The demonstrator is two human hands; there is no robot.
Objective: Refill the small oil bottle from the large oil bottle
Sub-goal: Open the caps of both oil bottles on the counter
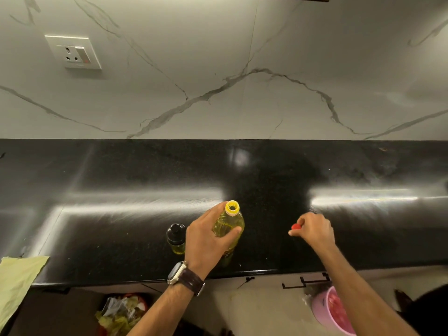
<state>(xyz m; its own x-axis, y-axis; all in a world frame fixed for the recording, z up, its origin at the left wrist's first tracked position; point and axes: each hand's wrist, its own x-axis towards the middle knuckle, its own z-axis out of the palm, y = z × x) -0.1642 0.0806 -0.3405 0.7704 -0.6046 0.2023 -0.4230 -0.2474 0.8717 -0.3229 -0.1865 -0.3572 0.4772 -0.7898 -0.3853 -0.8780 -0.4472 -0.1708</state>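
The large oil bottle (229, 223) stands upright on the black countertop (121, 180), full of yellow oil, its yellow neck uncapped. My left hand (208, 236), with a watch on the wrist, grips the bottle's shoulder. Just left of it stands the small oil bottle (176, 238), with a black cap and a little oil at the bottom. To the right, my right hand (314, 230) pinches a red cap (295, 226) low over the counter.
A pale green cloth (18, 284) hangs over the counter's front edge at the left. A socket (74, 52) sits on the marble wall. Below the counter are a bin of scraps (121, 311) and a pink bucket (332, 311).
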